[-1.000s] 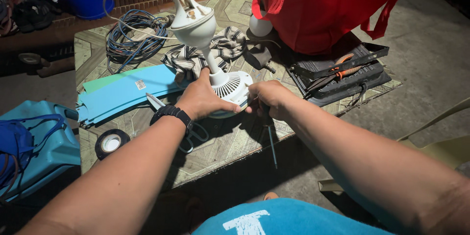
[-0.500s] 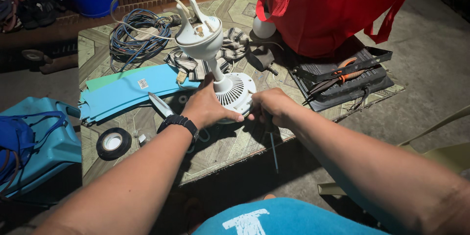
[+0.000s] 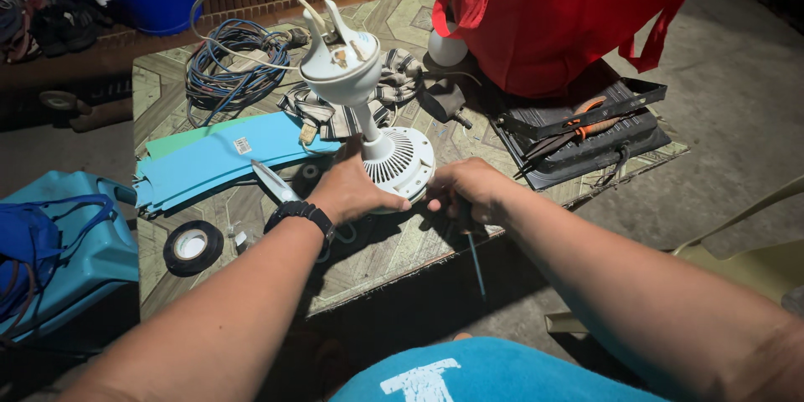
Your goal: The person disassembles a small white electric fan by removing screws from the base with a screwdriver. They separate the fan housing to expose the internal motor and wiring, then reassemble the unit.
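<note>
With the left hand (image 3: 352, 193) steadying the white fan motor housing (image 3: 400, 163), right-hand fingers (image 3: 456, 201) at its 3 o'clock gripped a screwdriver (image 3: 476, 261), which likely needed seating on a housing screw.

A white fan motor housing (image 3: 400, 161) with a slotted round back lies tilted on the table, its stem and cup-shaped base (image 3: 339, 67) pointing far.

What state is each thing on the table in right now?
Fan motor: grille housing down on the table, stem and cup end tilted up.
Left hand: gripping the housing.
Right hand: closed on a screwdriver, shaft pointing toward the person.
Blue cable: coiled.
Tape roll: lying flat.
Red bag: slumped on the table.
Pliers: lying on the black tray.
</note>
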